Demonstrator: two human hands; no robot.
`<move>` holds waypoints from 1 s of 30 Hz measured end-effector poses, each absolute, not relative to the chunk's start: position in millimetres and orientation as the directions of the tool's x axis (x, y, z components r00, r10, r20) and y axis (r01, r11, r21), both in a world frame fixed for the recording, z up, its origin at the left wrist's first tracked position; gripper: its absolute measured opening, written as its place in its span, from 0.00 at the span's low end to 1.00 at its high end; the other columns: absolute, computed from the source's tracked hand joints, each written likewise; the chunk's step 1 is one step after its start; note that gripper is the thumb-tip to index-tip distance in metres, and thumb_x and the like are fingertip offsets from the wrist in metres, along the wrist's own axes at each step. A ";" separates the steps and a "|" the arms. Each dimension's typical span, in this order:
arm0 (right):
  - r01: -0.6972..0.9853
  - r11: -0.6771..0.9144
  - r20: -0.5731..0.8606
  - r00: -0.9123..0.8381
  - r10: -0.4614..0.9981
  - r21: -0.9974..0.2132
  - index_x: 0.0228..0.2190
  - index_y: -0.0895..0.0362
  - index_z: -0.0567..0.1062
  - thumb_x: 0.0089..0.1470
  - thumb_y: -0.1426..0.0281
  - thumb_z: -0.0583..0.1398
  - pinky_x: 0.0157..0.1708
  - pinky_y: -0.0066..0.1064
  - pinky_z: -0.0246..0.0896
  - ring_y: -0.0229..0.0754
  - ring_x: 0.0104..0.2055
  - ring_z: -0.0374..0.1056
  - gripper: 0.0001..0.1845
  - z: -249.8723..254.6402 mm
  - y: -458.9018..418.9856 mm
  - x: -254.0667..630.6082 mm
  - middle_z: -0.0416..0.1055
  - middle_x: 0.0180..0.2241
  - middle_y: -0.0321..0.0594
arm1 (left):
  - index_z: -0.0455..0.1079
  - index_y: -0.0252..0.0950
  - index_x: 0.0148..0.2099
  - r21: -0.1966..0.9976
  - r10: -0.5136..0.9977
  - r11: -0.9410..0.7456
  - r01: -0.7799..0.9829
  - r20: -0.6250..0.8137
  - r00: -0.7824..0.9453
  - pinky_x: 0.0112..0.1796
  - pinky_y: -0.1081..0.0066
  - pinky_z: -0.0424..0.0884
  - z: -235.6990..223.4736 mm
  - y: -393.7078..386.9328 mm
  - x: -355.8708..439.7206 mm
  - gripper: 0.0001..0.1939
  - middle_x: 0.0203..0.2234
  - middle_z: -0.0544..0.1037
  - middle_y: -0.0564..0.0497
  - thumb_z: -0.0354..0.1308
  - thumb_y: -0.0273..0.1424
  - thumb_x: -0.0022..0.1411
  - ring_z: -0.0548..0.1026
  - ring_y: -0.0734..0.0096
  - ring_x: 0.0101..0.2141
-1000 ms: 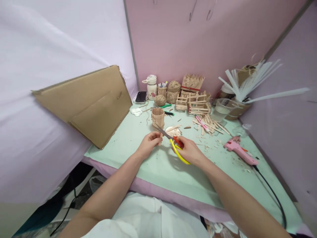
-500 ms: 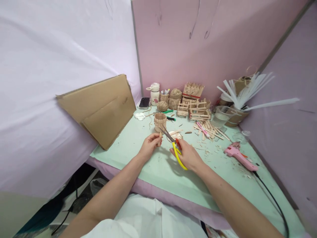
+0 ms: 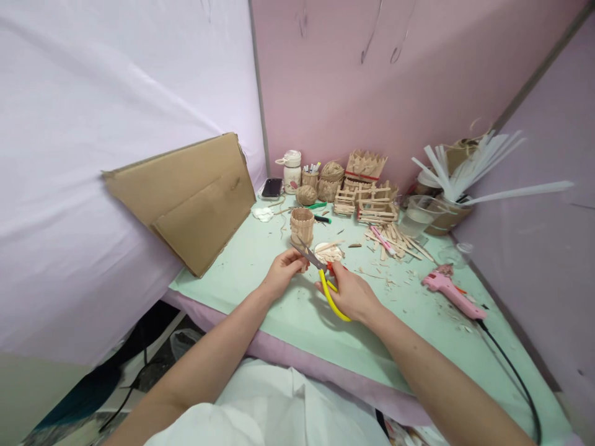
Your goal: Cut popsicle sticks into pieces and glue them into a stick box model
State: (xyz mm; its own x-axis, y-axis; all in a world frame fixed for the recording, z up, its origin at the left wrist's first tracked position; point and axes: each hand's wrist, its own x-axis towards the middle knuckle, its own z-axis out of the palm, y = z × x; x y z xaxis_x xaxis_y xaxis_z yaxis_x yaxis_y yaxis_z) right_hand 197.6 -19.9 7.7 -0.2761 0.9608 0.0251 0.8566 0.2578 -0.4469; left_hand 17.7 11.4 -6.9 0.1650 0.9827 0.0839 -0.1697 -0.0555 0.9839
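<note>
My right hand is closed round the yellow handles of a pair of scissors. The blades point up and left, to the fingertips of my left hand. That hand pinches a small piece of wooden stick, now mostly hidden behind the fingers and blades. Just beyond the blades stands a round cup made of wooden sticks. To its right, close to my right hand, lies a white round lid with stick pieces on it.
Loose wooden sticks and a pink pen lie right of centre. A pink glue gun with a black cord rests at the right. Twine balls and stick crates line the back. A cardboard sheet leans at the left.
The scissors have shifted left, and their blades now cross at my left fingertips. The stick piece that stood up from my left fingers is now mostly hidden. The view has tilted slightly.
</note>
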 end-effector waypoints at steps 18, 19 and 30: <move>0.873 0.251 0.000 -0.276 0.961 -0.419 0.38 0.55 0.61 0.54 0.51 0.51 0.25 0.29 0.41 0.42 0.31 0.66 0.20 5.0 -18.3 197.6 0.71 0.36 0.42 | 0.70 0.33 0.34 0.979 0.966 -0.108 -0.173 0.144 0.212 0.28 0.75 0.57 -18.2 18.2 12.6 0.11 0.19 0.66 0.56 0.57 0.36 0.54 0.61 0.77 0.24; 0.874 0.248 -0.004 -0.274 0.962 -0.418 0.38 0.55 0.61 0.54 0.51 0.50 0.25 0.29 0.41 0.42 0.31 0.66 0.21 5.5 -18.4 197.3 0.71 0.36 0.42 | 0.70 0.33 0.35 0.978 0.966 -0.109 -0.178 0.147 0.215 0.28 0.75 0.57 -18.9 18.5 12.4 0.11 0.19 0.66 0.56 0.58 0.36 0.54 0.61 0.77 0.24; 0.880 0.250 -0.005 -0.275 0.961 -0.404 0.38 0.55 0.62 0.55 0.50 0.50 0.25 0.29 0.41 0.42 0.31 0.66 0.22 6.0 -20.5 195.4 0.71 0.34 0.41 | 0.70 0.32 0.34 0.974 0.965 -0.068 -0.214 0.118 0.232 0.29 0.74 0.59 -12.9 14.6 13.6 0.11 0.20 0.69 0.55 0.60 0.36 0.52 0.64 0.77 0.24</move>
State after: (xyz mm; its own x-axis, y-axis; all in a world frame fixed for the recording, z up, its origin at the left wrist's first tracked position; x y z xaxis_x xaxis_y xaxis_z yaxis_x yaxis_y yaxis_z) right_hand 195.4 -20.5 6.0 -0.2753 0.9613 -0.0053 0.8801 0.2498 -0.4037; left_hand 13.6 14.6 -12.9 0.2323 0.9654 0.1184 -0.2145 -0.0679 0.9744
